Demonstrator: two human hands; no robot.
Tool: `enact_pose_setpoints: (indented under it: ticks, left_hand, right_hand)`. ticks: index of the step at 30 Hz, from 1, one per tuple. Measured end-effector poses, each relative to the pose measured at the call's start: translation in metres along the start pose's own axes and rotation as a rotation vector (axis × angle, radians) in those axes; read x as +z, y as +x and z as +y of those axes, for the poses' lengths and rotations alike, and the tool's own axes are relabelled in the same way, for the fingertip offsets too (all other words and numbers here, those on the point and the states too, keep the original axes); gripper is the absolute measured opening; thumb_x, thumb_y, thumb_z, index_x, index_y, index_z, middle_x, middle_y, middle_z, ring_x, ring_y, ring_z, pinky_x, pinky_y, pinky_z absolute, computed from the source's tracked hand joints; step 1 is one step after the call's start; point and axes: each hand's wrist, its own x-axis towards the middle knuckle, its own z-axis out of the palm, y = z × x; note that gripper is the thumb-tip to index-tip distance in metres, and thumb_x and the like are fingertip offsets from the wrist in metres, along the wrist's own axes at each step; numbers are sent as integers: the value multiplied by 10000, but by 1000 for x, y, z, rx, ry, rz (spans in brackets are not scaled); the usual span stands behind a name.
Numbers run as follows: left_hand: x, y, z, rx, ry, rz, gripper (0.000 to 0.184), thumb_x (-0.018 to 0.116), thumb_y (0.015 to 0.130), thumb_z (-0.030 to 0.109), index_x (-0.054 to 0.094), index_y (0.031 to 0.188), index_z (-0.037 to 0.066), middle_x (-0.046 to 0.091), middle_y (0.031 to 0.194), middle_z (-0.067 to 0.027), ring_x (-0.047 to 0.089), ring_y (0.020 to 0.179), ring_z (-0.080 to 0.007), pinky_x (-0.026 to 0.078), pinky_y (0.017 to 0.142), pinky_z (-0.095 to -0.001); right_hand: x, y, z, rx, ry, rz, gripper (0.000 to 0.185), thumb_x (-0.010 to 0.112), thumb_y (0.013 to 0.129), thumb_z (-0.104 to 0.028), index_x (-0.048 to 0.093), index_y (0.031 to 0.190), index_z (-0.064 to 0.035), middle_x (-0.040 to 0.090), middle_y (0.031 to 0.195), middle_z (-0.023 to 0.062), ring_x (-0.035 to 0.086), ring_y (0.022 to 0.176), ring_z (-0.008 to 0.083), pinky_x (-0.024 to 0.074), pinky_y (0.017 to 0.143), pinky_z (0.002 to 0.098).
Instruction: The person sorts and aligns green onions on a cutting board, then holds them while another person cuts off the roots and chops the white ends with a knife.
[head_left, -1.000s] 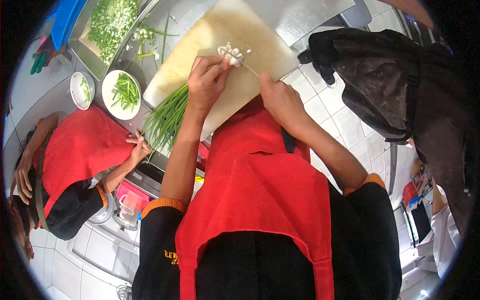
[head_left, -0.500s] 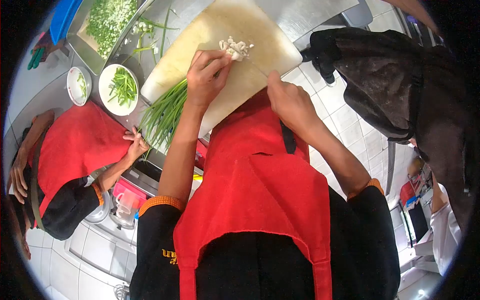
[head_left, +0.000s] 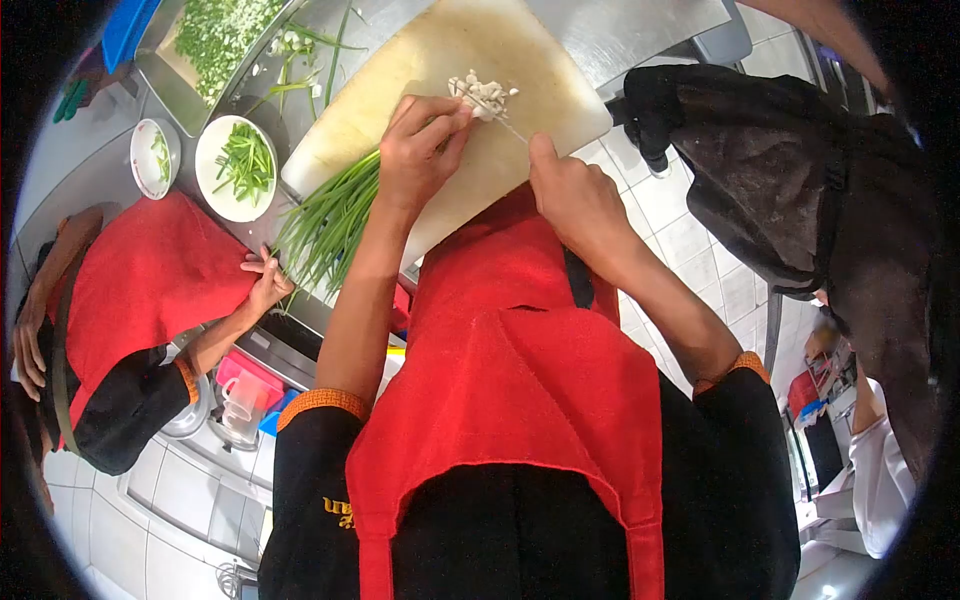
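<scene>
My left hand (head_left: pixel 424 148) is closed around the white ends of a bunch of spring onions (head_left: pixel 335 220), its fingertips curled on the cutting board (head_left: pixel 400 65). The long green leaves trail toward the lower left, past the board's edge. My right hand (head_left: pixel 578 190) grips a knife (head_left: pixel 508 126) whose thin blade points up and left to the fingertips of my left hand. The knife's handle is hidden in my fist. Chopped white pieces (head_left: pixel 490 92) lie in a small heap around the blade.
Left of the board are a bowl of cut green stalks (head_left: pixel 240 168), a smaller bowl (head_left: pixel 155 158) and a metal tray of chopped greens (head_left: pixel 215 45). A co-worker in a red apron (head_left: pixel 165 260) stands left, one hand near the leaves. A dark-clothed person (head_left: pixel 770 170) is at right.
The knife blade has shifted up and left into the white pieces and now shows more clearly. My right hand has moved slightly up and left. My left hand keeps its hold.
</scene>
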Motion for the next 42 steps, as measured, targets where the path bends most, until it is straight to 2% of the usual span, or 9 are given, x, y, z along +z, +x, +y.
enact_pose_setpoints:
  ticks: [13, 16, 19, 22, 24, 27, 31, 33, 42]
  left_hand:
    - [1, 3, 1, 9, 14, -8, 144, 775, 714, -36, 712, 817, 44, 680, 871, -78, 650, 787, -223, 540, 696, -323]
    - [2, 1, 1, 23, 19, 10, 151, 776, 708, -31, 699, 804, 56, 665, 865, -62, 628, 771, -224, 527, 677, -329]
    - [4, 0, -3, 43, 24, 18, 157, 778, 702, -24, 686, 790, 67, 650, 864, -46, 606, 757, -228, 515, 659, -334]
    - [4, 1, -3, 40, 28, 7, 160, 780, 700, -24, 685, 789, 68, 647, 867, -45, 603, 754, -229, 514, 658, -334]
    - [2, 0, -3, 33, 31, 2, 160, 780, 699, -23, 684, 788, 69, 646, 867, -46, 603, 753, -230, 514, 658, -334]
    - [1, 1, -5, 44, 9, -2, 159, 780, 699, -22, 681, 784, 69, 647, 864, -49, 602, 751, -230, 513, 655, -334]
    - [0, 4, 0, 54, 21, 6, 132, 773, 713, -32, 698, 795, 39, 672, 856, -81, 646, 767, -223, 532, 672, -317]
    - [-1, 2, 0, 62, 29, 9, 130, 772, 714, -32, 700, 798, 36, 674, 861, -84, 646, 765, -224, 532, 673, -317]
    - [1, 0, 3, 30, 18, 12, 186, 810, 695, 26, 704, 846, 48, 650, 920, -72, 624, 815, -245, 534, 707, -331]
  right_hand:
    - [13, 33, -4, -60, 18, 52, 85, 443, 929, -109, 434, 941, -25, 647, 702, 254, 668, 698, 443, 541, 602, 544]
    - [17, 30, -3, -42, 87, 69, 129, 468, 915, -105, 397, 972, -14, 617, 675, 277, 630, 679, 490, 497, 592, 584]
    - [23, 13, 4, 14, 27, 47, 93, 455, 924, -104, 428, 955, -20, 644, 693, 252, 668, 701, 445, 536, 598, 549]
    - [32, -16, 21, 45, 25, 43, 94, 451, 925, -109, 425, 955, -24, 636, 688, 263, 656, 684, 459, 525, 582, 561]
    - [31, -32, 26, 100, 94, 10, 111, 439, 941, -112, 388, 985, -25, 598, 653, 283, 612, 668, 503, 485, 592, 596]
    - [29, -47, 35, 133, 74, -48, 114, 441, 956, -123, 385, 982, -27, 591, 642, 276, 609, 653, 495, 473, 582, 601]
    - [12, -42, 24, 117, 126, -12, 123, 445, 966, -138, 383, 975, -32, 594, 644, 266, 606, 641, 488, 466, 571, 601]
    - [9, -31, 11, 49, 156, 78, 107, 459, 933, -138, 416, 961, -44, 618, 659, 257, 629, 648, 483, 503, 579, 591]
    - [11, -4, 7, -5, 19, 25, 124, 446, 954, -137, 377, 967, -34, 602, 638, 245, 617, 641, 476, 479, 557, 583]
